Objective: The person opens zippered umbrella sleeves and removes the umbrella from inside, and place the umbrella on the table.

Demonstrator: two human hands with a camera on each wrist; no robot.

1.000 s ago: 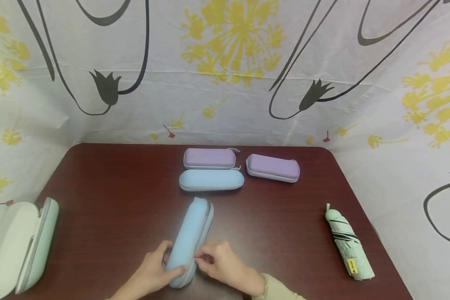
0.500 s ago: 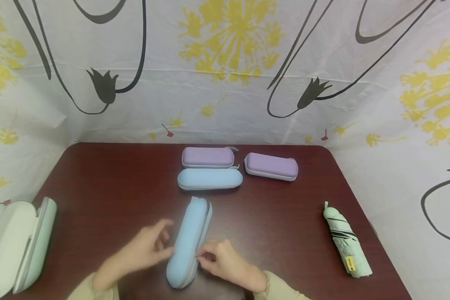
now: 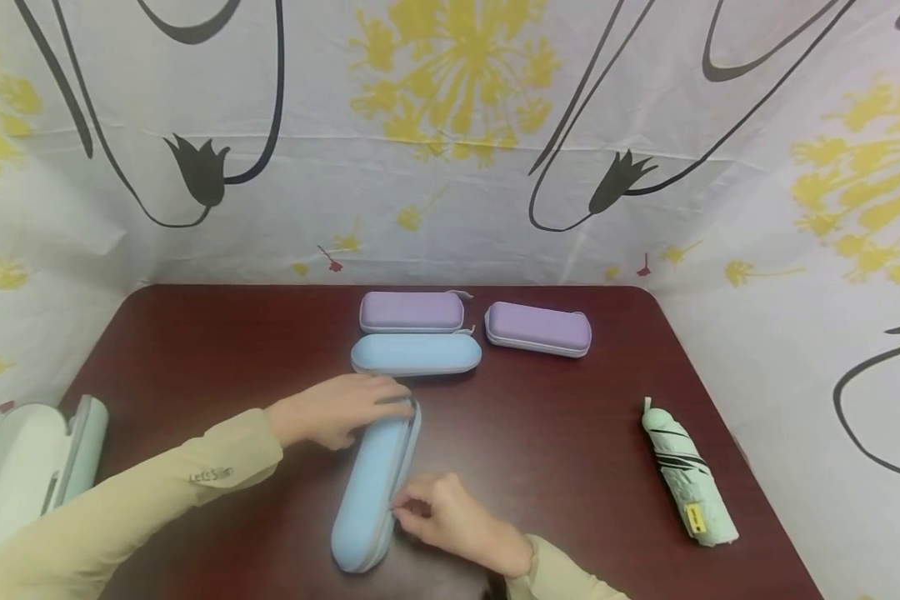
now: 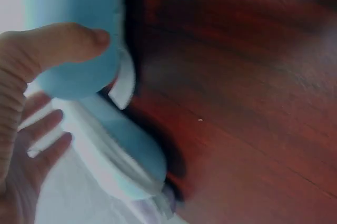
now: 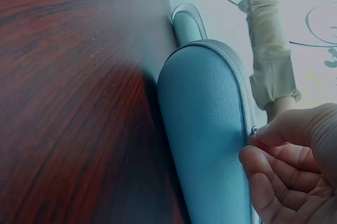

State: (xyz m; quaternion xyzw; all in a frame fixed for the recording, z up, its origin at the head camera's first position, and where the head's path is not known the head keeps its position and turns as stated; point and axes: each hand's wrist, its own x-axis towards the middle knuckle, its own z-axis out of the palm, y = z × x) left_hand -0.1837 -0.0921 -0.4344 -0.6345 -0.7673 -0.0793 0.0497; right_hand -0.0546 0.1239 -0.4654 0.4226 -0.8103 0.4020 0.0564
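Note:
A long light blue zippered case (image 3: pixel 371 492) lies slantwise on the table near the front. My right hand (image 3: pixel 444 515) pinches the small zipper pull (image 5: pixel 254 130) on the case's right-hand seam, partway along its length. Around the far end of the same case reaches my left hand (image 3: pixel 345 408), its fingers extended over the tip. In the left wrist view the thumb (image 4: pixel 79 42) overlaps the case's blue shell, and the other fingers spread beyond the end. A pale fabric tab (image 4: pixel 125 79) sticks out from that end.
Behind lies another blue case (image 3: pixel 416 354), with a purple case (image 3: pixel 411 312) against its back and a second purple case (image 3: pixel 537 328) to the right. A folded mint umbrella (image 3: pixel 690 475) lies at the right. An opened pale green case (image 3: pixel 26 458) stands at the left edge.
My left hand let go of the case's near end, lifted away to the left, then moved forward to its far end. The right hand keeps its pinch in about the same place.

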